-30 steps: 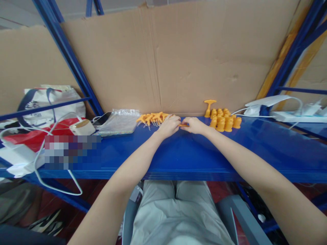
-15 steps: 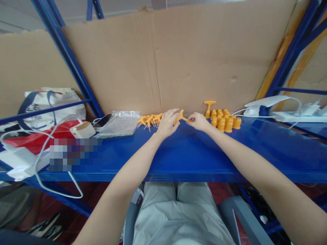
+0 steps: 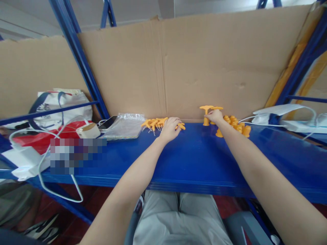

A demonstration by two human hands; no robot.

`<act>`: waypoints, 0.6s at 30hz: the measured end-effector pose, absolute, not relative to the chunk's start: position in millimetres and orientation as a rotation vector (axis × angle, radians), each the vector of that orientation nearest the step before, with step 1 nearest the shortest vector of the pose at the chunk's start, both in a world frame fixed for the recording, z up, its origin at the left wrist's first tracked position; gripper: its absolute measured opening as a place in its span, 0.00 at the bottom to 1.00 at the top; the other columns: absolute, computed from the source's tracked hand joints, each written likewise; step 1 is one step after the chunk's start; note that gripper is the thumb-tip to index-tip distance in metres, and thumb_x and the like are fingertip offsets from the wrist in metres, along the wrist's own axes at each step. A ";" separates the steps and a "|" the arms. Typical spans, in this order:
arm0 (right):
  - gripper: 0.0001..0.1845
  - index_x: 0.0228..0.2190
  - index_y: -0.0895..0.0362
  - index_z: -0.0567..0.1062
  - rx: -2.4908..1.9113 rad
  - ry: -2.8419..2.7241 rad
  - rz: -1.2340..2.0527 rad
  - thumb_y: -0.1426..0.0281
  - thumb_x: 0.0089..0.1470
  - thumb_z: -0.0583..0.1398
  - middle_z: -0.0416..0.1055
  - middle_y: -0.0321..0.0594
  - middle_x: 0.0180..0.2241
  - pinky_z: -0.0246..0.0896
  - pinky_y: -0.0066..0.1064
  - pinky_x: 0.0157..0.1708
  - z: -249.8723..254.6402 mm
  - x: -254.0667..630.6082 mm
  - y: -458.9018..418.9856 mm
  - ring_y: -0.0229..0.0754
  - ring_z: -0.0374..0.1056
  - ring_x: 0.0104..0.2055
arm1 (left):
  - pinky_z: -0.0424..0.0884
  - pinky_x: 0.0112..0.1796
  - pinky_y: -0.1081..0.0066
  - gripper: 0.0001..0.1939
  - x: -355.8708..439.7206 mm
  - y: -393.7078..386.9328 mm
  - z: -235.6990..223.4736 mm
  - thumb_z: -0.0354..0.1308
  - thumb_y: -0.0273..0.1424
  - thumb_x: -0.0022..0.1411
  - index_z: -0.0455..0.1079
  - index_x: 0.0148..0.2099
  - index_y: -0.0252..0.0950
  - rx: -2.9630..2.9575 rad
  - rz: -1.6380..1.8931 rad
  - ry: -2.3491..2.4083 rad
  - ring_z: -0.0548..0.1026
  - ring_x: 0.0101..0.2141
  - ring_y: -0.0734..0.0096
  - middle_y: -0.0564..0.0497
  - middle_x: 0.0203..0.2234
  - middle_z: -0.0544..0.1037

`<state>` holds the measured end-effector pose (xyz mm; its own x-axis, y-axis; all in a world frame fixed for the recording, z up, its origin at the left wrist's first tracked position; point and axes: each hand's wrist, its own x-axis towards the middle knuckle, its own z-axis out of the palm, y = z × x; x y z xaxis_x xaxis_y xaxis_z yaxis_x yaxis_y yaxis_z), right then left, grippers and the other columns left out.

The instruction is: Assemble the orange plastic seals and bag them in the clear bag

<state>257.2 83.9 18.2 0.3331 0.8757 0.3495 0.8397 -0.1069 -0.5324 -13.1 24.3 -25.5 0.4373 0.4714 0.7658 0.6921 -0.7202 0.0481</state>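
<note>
My left hand (image 3: pixel 171 128) is closed over a yellow corkscrew (image 3: pixel 181 126), whose handle end pokes out past my fingers on the right; its screw is hidden. Beside it on the left lies a pile of yellow corkscrew handles (image 3: pixel 153 123) with bare metal spirals. Further right, my right hand (image 3: pixel 215 116) pinches the shaft of an upright assembled corkscrew (image 3: pixel 206 119) with a T-shaped top. Behind that hand stands a second T-topped corkscrew (image 3: pixel 217 108), mostly covered. Several yellow hollow bases (image 3: pixel 240 127) cluster by my right wrist, partly hidden by the forearm.
The blue shelf (image 3: pixel 189 160) backs onto a cardboard sheet (image 3: pixel 204 68). Clear plastic bags (image 3: pixel 127 127), a phone (image 3: pixel 108 122), a charger (image 3: pixel 88 131) and looping white cables occupy the left. A white power strip (image 3: pixel 298 125) lies far right. Blue posts frame both sides.
My right hand has carried an assembled corkscrew rightward and stood it beside the other upright one. My left hand stays by the pile, now around another corkscrew. The view has shifted slightly.
</note>
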 end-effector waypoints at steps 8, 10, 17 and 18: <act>0.07 0.34 0.54 0.81 -1.912 -1.272 0.098 0.71 0.49 0.66 0.80 0.44 0.37 0.71 0.36 0.44 6.9 265.6 110.9 0.53 0.76 0.47 | 0.69 0.53 0.56 0.12 -12.4 24.6 -26.1 0.52 0.24 0.63 0.74 0.44 0.36 -2.445 -1.136 -1.006 0.73 0.48 0.60 0.44 0.45 0.79; 0.06 0.33 0.54 0.81 -1.914 -1.264 0.102 0.71 0.48 0.66 0.80 0.44 0.36 0.71 0.35 0.42 5.1 268.7 115.2 0.53 0.76 0.46 | 0.69 0.53 0.56 0.11 -12.4 24.4 -25.8 0.52 0.24 0.63 0.75 0.44 0.35 -2.450 -1.132 -0.999 0.74 0.48 0.60 0.44 0.45 0.79; 0.04 0.30 0.53 0.79 -1.965 -1.305 0.152 0.71 0.48 0.66 0.79 0.45 0.35 0.70 0.35 0.41 4.1 273.6 127.2 0.53 0.75 0.45 | 0.69 0.53 0.57 0.11 -12.2 24.1 -25.0 0.52 0.24 0.63 0.74 0.44 0.35 -2.464 -1.107 -1.001 0.74 0.48 0.60 0.45 0.44 0.79; 0.04 0.30 0.54 0.79 -1.969 -1.327 0.150 0.72 0.48 0.66 0.78 0.45 0.35 0.69 0.36 0.41 3.9 274.3 129.1 0.54 0.75 0.44 | 0.69 0.52 0.57 0.11 -12.0 24.1 -24.9 0.52 0.24 0.63 0.74 0.44 0.35 -2.467 -1.100 -1.001 0.74 0.48 0.60 0.44 0.44 0.79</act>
<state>274.3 129.1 3.9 0.4572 0.8391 0.2948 0.7518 -0.1875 -0.6322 -12.0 24.1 -24.9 0.4763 0.4865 0.7325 0.6835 -0.7289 0.0397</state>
